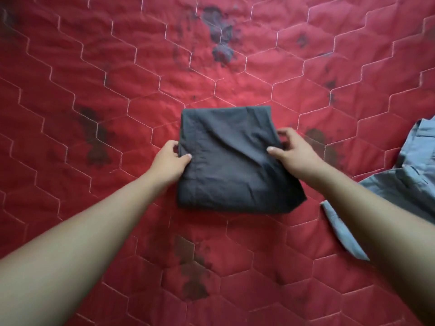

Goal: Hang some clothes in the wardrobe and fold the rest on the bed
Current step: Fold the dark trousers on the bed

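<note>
A dark grey garment (231, 161), folded into a thick square, lies in the middle of the red quilted bed (94, 90). My left hand (170, 161) pinches its left edge, thumb on top and fingers underneath. On the other side my right hand (293, 152) grips the right edge the same way, and the cloth bunches into a diagonal crease between the two hands. Both forearms reach in from the bottom corners.
A light blue garment (407, 182) lies unfolded at the right edge of the bed, with a strip of it trailing down towards my right forearm. The red cover carries dark stains and white hexagon stitching.
</note>
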Demonstrator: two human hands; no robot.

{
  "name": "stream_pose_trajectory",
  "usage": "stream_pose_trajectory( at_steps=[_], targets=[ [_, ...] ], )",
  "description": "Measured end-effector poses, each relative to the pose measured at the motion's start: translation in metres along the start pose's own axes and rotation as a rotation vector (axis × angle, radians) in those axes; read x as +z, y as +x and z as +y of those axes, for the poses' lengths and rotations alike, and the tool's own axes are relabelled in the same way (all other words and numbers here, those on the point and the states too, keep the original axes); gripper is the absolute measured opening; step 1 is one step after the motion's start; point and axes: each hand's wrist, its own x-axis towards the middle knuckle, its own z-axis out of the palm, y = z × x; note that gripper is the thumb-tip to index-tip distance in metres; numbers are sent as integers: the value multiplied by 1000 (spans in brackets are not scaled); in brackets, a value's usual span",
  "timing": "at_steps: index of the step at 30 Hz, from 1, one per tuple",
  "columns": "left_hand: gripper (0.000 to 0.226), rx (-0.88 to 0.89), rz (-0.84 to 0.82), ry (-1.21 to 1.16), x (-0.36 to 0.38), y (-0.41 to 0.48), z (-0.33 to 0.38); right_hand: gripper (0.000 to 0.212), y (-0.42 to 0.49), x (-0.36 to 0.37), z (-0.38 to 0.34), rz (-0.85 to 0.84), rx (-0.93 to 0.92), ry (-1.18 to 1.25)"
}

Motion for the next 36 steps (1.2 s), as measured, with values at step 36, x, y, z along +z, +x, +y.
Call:
stream_pose_trajectory(
  at_steps=[36],
  targets=[
    [72,607,14,1305,45,-13,-13,78,-15,68,34,-90,-442,-820]
  ],
)
